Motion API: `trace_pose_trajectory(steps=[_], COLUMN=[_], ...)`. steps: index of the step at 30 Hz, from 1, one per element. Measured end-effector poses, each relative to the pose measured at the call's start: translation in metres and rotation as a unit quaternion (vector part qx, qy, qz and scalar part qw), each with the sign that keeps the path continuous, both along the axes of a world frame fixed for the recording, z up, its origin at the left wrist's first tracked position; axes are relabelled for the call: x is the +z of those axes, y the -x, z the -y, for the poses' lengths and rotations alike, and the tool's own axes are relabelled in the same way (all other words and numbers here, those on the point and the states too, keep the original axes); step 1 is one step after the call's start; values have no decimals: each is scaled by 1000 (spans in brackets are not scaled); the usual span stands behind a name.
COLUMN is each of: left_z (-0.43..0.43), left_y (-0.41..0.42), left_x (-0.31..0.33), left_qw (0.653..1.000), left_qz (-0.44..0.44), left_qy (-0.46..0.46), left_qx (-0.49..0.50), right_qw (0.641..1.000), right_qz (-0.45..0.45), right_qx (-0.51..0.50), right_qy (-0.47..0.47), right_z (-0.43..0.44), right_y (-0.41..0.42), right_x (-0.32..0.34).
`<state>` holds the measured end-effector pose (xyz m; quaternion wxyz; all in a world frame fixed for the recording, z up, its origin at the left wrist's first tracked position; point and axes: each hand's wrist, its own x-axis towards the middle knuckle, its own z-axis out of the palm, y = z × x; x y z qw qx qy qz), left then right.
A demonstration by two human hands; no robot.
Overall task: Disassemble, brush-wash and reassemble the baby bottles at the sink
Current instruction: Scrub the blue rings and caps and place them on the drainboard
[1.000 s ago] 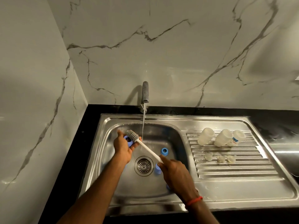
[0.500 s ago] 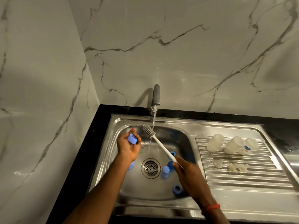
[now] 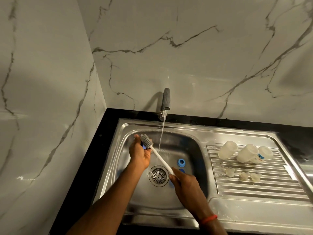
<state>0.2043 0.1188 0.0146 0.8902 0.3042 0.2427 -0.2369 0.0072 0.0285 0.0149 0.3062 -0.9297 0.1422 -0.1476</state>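
Centrally, above the sink (image 3: 186,128), the left hand (image 3: 139,156) holds a blue cap (image 3: 144,147) in curled fingers against the brush (image 3: 159,156), whose handle the right hand (image 3: 186,185) grips.

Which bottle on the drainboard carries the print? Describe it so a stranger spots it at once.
Start at the steel sink and move to its ribbed drainboard on the right. Three cloudy bottles lie in a row at its far end; take the rightmost bottle. It alone shows blue print; the middle bottle and left bottle are plain.
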Motion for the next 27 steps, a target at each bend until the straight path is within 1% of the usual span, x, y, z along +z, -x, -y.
trace_pose_trajectory(steps=[1, 3, 5, 8, 12, 14, 16, 19, 21, 22, 24, 27], left_z=[0, 2, 8, 13, -2, -10, -15, -17, -18, -19, -21, -18], left_y=[0, 6, 15, 15, 1, 0, 2, 5, 4, 2, -3, -2], left_x=[0, -3, -5, 0, 0, -9, -15, -19, -21, -22, -24, -23], left_qw=[1000, 1000, 1000, 1000, 998, 996, 997, 999, 1000, 1000, 998, 986], left_qz=[0, 0, 5, 10, 24, 22, 9, -20, -8, 2, 30, 95], left_qy=[-14, -23, -15, -7, -37, -60, -63, -38, -29, -27, -45, -120], left_qx=[3, 5, -1, 3, 45, 60, 46, 20, 8, 4, -14, -68], right_qw=[1000, 1000, 1000, 999, 998, 998, 998, 995, 998, 1000, 993, 952], right_qz=[6, 2, -15, -28, -49, -43, -22, 4, 5, -6, -34, -24], right_qx=[4, 0, -10, -20, 3, 11, -7, -37, -23, -16, -24, -77], right_qy=[-10, 3, 26, 24, -40, -50, -62, -95, -63, -21, 111, 294], right_z=[0, 3, 6, 5, 7, 13, 16, 16, 15, 16, 18, 11], right_y=[5, 4, -9, -24, -5, 2, 3, 3, 5, 7, 10, 7], right_x=[2, 4, 3, 6, 3, 3, 6, 15, 21, 24, 27, 33])
